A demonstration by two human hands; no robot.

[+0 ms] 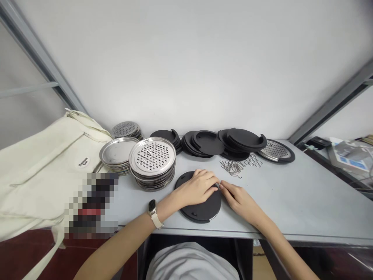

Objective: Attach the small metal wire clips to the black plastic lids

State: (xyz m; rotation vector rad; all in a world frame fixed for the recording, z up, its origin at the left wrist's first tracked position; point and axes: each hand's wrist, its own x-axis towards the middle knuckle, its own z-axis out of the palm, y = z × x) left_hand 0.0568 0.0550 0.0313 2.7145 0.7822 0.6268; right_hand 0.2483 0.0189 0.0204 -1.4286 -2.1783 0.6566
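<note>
A black round plastic base (201, 212), with small slots and a step in its rim, lies flat near the front of the table. My left hand (201, 187) lies across its upper part, fingers curled and holding it, thumb and forefinger near its right edge. At that same edge my right hand (234, 196) pinches a small metal piece (217, 186), mostly hidden by the fingertips. Just behind the hands lie loose bent-wire metal hooks (232, 167) and several metal rings (254, 160). Left of the base stands a stack of round metal grater plates (152, 157).
More round metal plates (118, 151) stand at the left, beside a cream canvas bag (49, 167). Along the wall are stacks of black bases (208, 142), (244, 139). A grater plate in a black base (275, 151) lies at the right. Metal posts rise at both sides.
</note>
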